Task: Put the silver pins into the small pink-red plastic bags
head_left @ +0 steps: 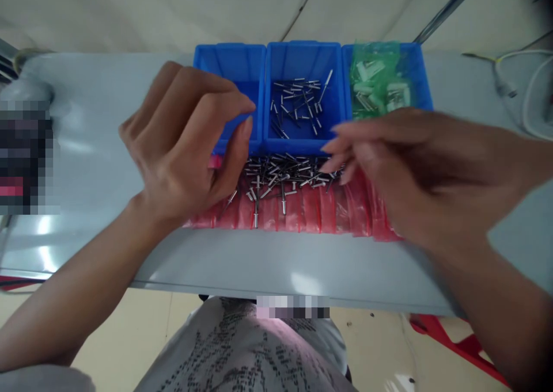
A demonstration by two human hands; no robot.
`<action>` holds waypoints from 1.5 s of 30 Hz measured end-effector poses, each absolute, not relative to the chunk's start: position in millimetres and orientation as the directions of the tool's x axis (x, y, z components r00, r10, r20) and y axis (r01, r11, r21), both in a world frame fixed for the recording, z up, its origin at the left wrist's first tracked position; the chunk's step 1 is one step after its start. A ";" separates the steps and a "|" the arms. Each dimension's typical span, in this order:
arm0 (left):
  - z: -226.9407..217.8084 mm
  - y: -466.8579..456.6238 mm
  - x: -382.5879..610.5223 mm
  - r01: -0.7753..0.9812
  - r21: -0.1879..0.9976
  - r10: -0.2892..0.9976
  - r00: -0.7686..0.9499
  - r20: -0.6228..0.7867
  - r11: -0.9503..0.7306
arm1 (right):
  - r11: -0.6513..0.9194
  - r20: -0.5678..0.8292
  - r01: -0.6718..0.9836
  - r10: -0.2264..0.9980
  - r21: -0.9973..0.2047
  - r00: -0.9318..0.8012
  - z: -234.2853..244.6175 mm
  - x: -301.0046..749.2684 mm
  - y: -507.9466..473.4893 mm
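My left hand (181, 133) hovers in front of the left blue bin (228, 64), hiding part of it. Its fingers are curled, with a gap between thumb and forefinger and nothing visible there. Slightly blurred, my right hand (415, 167) hangs over the right end of the rivet pile, fingers stretched forward and their tips apart; I see nothing in it. Between the hands lies a pile of pop rivets (280, 170) on a row of red-edged plastic bags (294, 213). More rivets (302, 101) lie loose in the middle blue bin (302, 145).
The right blue bin (421, 75) holds a green plastic bag (375, 75) with white and metal pieces. A white cable (525, 87) lies at the table's far right. On the left, a dark object (26, 150) is pixelated. The grey table's (276, 265) front edge is near my lap.
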State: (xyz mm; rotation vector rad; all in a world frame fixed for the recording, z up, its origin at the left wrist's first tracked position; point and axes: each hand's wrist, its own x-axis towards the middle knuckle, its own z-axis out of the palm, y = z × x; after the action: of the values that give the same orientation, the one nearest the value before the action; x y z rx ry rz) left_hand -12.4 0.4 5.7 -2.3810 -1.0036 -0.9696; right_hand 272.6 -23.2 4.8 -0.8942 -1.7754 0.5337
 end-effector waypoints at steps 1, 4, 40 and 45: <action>5.4 2.7 -12.3 0.729 -0.073 0.481 0.520 0.706 -0.681 | 0.738 0.690 0.481 0.650 -0.473 -0.319 5.0 277.9 -22.4; 3.4 9.6 -12.0 0.681 -0.090 0.474 0.593 0.651 -0.727 | 0.765 0.738 0.644 0.443 -0.015 -0.509 1.8 291.3 -15.9; -2.6 9.0 -8.7 0.541 -0.084 0.353 0.651 0.672 -0.837 | 0.875 0.597 0.476 0.335 0.089 -0.729 -6.3 268.0 -30.9; -1.8 8.2 -7.5 0.511 -0.103 0.311 0.658 0.686 -0.854 | 0.894 0.656 0.447 0.329 0.015 -0.679 -5.3 270.9 -25.9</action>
State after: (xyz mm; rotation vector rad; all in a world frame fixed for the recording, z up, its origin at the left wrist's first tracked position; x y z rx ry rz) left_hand -7.5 8.2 -1.8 -2.5895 -0.6581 -0.9943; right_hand 270.9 -25.9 -5.3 -0.5534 -2.3746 -0.2268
